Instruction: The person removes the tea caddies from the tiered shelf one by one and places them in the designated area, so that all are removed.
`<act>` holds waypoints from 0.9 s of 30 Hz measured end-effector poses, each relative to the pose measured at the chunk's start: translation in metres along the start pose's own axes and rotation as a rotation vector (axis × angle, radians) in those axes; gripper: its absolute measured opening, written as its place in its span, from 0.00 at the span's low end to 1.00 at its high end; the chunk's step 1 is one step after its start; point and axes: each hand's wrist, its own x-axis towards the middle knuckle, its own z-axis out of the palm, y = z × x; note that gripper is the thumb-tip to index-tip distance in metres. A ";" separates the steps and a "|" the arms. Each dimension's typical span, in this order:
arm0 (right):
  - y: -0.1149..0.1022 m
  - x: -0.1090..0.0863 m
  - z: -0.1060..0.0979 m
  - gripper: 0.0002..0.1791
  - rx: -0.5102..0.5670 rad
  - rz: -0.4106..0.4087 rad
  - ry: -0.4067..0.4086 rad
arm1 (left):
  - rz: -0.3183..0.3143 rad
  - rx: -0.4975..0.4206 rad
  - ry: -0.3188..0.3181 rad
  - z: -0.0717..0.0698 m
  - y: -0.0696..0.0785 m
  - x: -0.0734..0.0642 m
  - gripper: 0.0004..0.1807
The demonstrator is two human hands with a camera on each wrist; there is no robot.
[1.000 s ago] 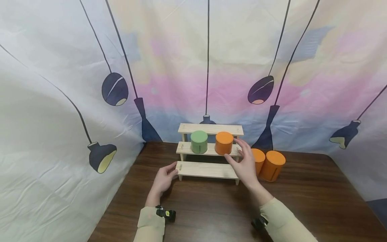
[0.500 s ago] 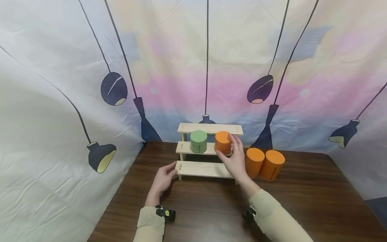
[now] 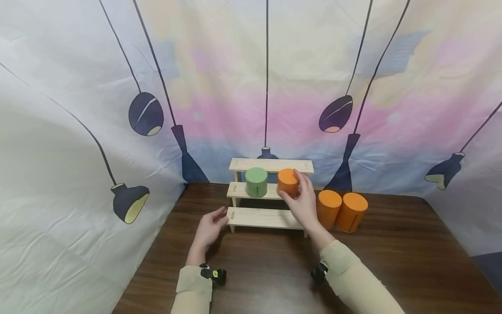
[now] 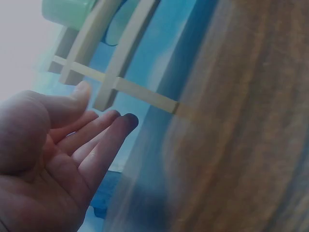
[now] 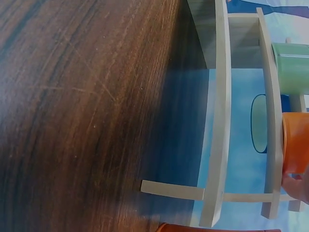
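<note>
A three-tier wooden stand (image 3: 266, 218) is on the table. On its middle tier sit a short green canister (image 3: 256, 183) and, to its right, a short orange canister (image 3: 288, 182). My right hand (image 3: 305, 204) holds the orange canister from its right side, thumb at the front and fingers behind. In the right wrist view a fingertip (image 5: 293, 187) meets the canister's lower edge. My left hand (image 3: 209, 229) is beside the stand's left end, fingers extended. The left wrist view shows its thumb and fingers (image 4: 104, 145) spread just off the lowest tier's end.
Two taller orange canisters (image 3: 351, 213) stand side by side on the table right of the stand, close to my right forearm. The dark wooden table (image 3: 266, 270) runs back to a fabric backdrop (image 3: 306, 65) printed with hanging lamps.
My right hand has moved left and closed around the short orange canister, which has shifted hardly at all. The left hand has loosened slightly from the stand's end.
</note>
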 end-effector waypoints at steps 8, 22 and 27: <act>0.000 0.003 -0.003 0.45 -0.014 0.022 -0.036 | -0.013 -0.051 0.037 -0.002 0.015 0.004 0.29; 0.004 0.008 -0.006 0.41 -0.066 0.029 -0.044 | 0.048 0.020 0.116 0.000 0.041 0.033 0.29; 0.005 0.009 -0.006 0.39 -0.075 0.024 -0.057 | 0.046 0.010 0.106 0.003 0.042 0.038 0.28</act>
